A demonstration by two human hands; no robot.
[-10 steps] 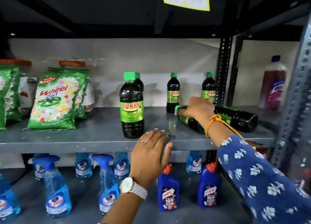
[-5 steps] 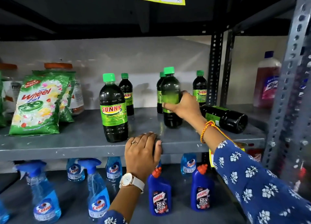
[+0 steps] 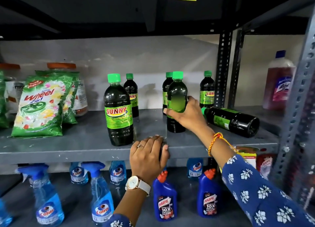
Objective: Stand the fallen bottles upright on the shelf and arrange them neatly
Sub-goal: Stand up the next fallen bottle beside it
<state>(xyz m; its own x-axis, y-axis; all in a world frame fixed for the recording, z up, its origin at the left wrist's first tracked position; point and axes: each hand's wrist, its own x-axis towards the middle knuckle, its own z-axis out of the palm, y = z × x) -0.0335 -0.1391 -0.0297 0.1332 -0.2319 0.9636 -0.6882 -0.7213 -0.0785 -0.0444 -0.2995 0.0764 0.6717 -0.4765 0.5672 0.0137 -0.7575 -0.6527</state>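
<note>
Dark Sunny bottles with green caps stand on the grey shelf [image 3: 68, 146]. My right hand [image 3: 185, 114] grips one upright bottle [image 3: 176, 97] around its label, its base on the shelf. Just right of it, one fallen bottle [image 3: 233, 120] lies on its side, cap toward my hand. A front bottle [image 3: 118, 111] stands left of centre. Three more stand at the back: one [image 3: 131, 93] behind the front bottle, one [image 3: 166, 85] partly hidden behind the held bottle, one [image 3: 207, 90] by the upright post. My left hand [image 3: 148, 157] clasps the shelf's front edge.
Green Wheel detergent packs [image 3: 40, 105] and jars sit at the shelf's left. A perforated metal post [image 3: 223, 70] bounds the bay on the right, with a pink cleaner bottle [image 3: 279, 83] beyond. Below stand blue Colin sprays [image 3: 100, 192] and Harpic bottles [image 3: 164, 197].
My right hand lifted a fallen bottle from lying on its side to upright and now holds it standing on the shelf. My left hand curled over the shelf edge.
</note>
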